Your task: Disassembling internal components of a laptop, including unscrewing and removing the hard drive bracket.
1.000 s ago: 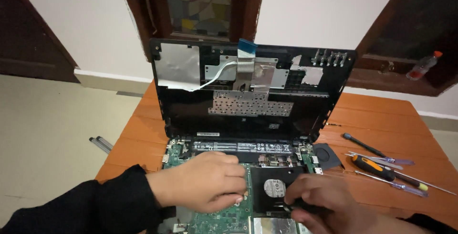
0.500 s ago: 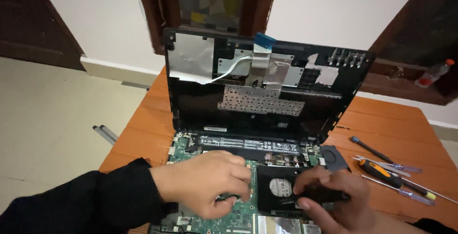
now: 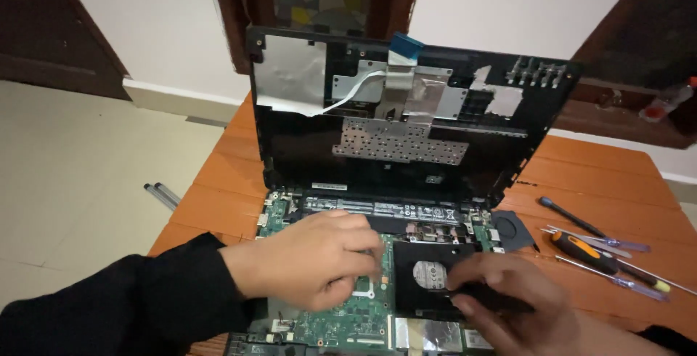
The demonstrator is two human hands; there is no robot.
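While an orange wooden worktop (image 3: 581,181) is seen against a white wall and tiled floor, the black hard drive (image 3: 428,276) is clamped by right-hand fingers (image 3: 472,283) over the green motherboard (image 3: 341,320), left-hand fingers (image 3: 363,254) curled together beside it.

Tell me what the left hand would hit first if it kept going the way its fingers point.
The left hand points rightward across the green circuit board. Its fingers would probably first meet the black rectangular hard drive, just beyond them and touched by the right hand; depth is unclear.
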